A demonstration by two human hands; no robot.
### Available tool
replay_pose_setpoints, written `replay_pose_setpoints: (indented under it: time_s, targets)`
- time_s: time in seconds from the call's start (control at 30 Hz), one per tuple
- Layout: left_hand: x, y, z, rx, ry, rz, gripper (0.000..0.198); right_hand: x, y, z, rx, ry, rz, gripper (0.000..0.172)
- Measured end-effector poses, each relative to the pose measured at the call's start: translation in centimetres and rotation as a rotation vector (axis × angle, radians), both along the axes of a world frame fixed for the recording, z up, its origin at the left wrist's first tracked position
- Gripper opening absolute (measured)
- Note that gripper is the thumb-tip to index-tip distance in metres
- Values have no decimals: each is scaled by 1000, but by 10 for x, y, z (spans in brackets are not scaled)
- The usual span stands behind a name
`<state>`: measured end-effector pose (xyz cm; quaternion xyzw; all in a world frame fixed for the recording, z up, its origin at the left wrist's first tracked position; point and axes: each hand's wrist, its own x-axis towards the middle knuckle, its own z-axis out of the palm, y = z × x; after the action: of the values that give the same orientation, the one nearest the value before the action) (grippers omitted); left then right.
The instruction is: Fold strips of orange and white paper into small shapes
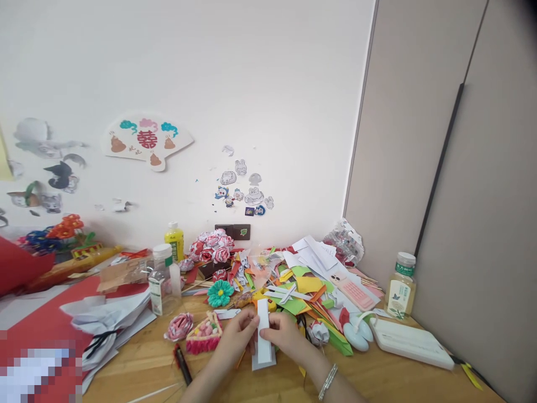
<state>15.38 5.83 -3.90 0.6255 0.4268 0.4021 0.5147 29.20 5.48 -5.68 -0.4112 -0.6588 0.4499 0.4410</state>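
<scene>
Head view: left hand (237,337), right hand (288,337) both pinching a white paper strip (264,351) near the table (138,364) front edge; a slip might crease it

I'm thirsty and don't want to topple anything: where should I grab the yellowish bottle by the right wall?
I'd take the bottle round its upright body, under the white cap, coming from the left: the wall panel closes off its right, and the white box lies in front. Free the right hand from the paper strip first.
</scene>
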Motion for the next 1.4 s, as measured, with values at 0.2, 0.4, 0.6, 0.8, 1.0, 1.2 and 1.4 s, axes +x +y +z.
replay_pose_setpoints:
  time_s: [0.2,0.4,0.6,0.8,1.0,1.2,1.4]
  targets:
    - [-1,2,1,88,-44,18,37,-3,-1,1,61,-65,87,11]
    - [0,-1,0,116,35,31,37,-4,-5,8,369,-357,-126,27]
    - [0,-11,9,321,207,82,34,-7,-12,9,602,-625,-244,25]
    - [-1,-11,13,277,135,66,32,-3,-12,14,533,-482,-223,26]
    - [1,-9,10,209,68,16,36,-1,-6,12,387,-175,-250,28]
    - [0,-9,5,307,123,48,42,-2,0,8,138,175,-131,29]
    - [-2,-9,-1,392,222,6,44,-3,-3,11,47,298,15,31]
